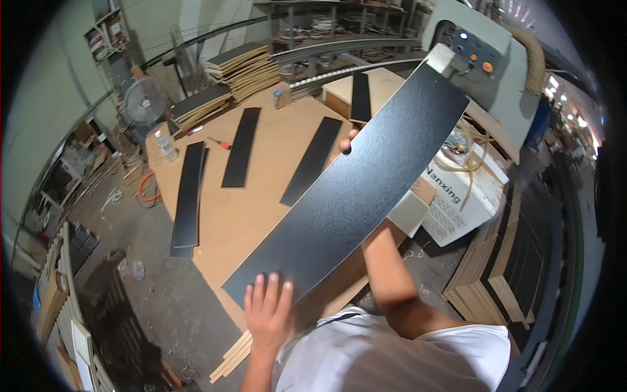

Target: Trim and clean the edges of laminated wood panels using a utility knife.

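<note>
A long black panel (366, 176) with a pale edge is held tilted in front of me, slanting from lower left to upper right. My right hand (349, 141) is shut on it from beneath. Only its fingertips show, curled over the far edge; the rest is hidden under the panel. At the lower left end, my left hand (268, 304) grips the panel with its fingers stretched over the top face, the thumb out of sight. Below the panel is a brown board-topped table (215, 209), bearing narrow black strips such as this one (241, 147) and another (312, 160).
Stacked panels (245, 72) stand at the table's far side, near a fan (144, 101). A clear bottle (166, 147) and a red-handled screwdriver (222, 144) lie left. A machine with a control panel (473, 55), a white box (464, 196) and more stacked boards (503, 261) are right.
</note>
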A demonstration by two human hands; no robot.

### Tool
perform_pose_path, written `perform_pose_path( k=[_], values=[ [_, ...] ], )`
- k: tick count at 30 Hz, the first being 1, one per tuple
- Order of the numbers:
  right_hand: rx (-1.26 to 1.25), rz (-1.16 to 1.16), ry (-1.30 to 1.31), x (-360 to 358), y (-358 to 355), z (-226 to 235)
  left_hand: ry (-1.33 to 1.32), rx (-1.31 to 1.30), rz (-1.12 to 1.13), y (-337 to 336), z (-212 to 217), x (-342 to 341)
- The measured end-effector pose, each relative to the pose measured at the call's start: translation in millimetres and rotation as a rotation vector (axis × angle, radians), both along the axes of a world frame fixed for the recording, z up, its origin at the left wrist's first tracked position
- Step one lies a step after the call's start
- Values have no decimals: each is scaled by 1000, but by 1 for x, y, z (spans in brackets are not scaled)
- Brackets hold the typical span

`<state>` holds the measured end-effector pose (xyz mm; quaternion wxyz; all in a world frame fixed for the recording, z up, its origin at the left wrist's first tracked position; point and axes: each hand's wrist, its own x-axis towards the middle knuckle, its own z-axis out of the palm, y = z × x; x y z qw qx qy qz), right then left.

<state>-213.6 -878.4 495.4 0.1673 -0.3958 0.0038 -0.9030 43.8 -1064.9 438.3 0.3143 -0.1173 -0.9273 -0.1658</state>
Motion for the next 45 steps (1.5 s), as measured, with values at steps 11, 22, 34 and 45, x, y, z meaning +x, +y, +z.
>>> perform_pose_path(
  k=[11,22,34,45],
  values=[
    [-41,122,-65,20,12,-13,-355,113,-14,8,8,-13],
    [174,100,-134,41,-16,-41,-263,168,-8,0,7,-15],
    [486,-526,-540,15,69,-81,-215,184,31,-60,0,-13],
    [1774,-662,-1064,74,186,-255,-778,177,412,-124,-71,33]
  ],
)
